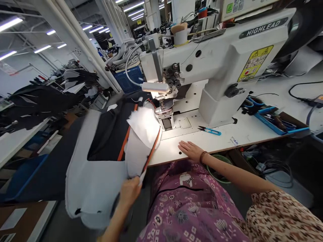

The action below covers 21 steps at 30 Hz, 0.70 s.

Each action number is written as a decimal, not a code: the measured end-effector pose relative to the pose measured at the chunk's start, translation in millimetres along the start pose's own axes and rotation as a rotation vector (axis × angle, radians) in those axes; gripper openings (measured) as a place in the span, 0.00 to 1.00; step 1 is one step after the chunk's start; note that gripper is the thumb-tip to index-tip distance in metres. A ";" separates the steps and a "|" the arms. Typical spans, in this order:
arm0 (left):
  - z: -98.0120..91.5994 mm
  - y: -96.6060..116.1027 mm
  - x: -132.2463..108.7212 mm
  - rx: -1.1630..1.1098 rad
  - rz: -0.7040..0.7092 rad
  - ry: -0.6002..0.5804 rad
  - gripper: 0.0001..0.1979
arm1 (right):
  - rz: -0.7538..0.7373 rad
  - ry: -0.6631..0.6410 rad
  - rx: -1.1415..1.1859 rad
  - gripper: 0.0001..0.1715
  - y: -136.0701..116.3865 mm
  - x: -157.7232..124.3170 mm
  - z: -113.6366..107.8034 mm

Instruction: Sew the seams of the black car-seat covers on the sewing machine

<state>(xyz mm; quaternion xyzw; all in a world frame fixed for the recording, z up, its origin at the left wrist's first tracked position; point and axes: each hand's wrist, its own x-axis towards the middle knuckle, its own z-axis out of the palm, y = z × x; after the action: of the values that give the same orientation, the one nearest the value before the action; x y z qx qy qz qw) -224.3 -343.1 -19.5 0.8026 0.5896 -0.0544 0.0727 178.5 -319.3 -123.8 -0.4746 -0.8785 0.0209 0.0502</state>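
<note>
Though mostly pale, fabric piece with orange edging.

"HIGHLEAD" stands in pale capitals on the dark nameplate across the arm of the white sewing machine. Below it, on the machine's upright part, a yellow sticker carries warning triangles, small pictograms and a red round mark; its finer print is too small to read. Blue handwriting on the white surface near its front edge cannot be made out
</note>
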 end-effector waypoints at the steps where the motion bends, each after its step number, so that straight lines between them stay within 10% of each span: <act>1: 9.7 8.6 7.2 -0.018 0.060 -0.040 0.06 | 0.004 -0.004 0.016 0.49 0.9 -0.4 -1.8; 6: 14.4 12.0 20.5 -0.222 0.184 -0.091 0.16 | 0.090 0.082 0.149 0.37 -0.9 -0.9 -5.0; 13: -12.7 -28.9 61.2 -0.408 -0.116 0.318 0.15 | -0.026 0.422 0.476 0.25 -90.6 70.4 -29.4; 21: -4.1 -52.2 91.6 -0.572 -0.197 0.191 0.19 | -0.097 0.274 0.350 0.24 -161.2 153.3 -41.9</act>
<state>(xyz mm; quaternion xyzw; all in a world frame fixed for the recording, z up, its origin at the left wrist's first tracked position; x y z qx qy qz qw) -246.7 -241.0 -34.0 0.6901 0.6600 0.1826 0.2340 -34.5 -280.0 -58.1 -0.4144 -0.8683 0.1058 0.2513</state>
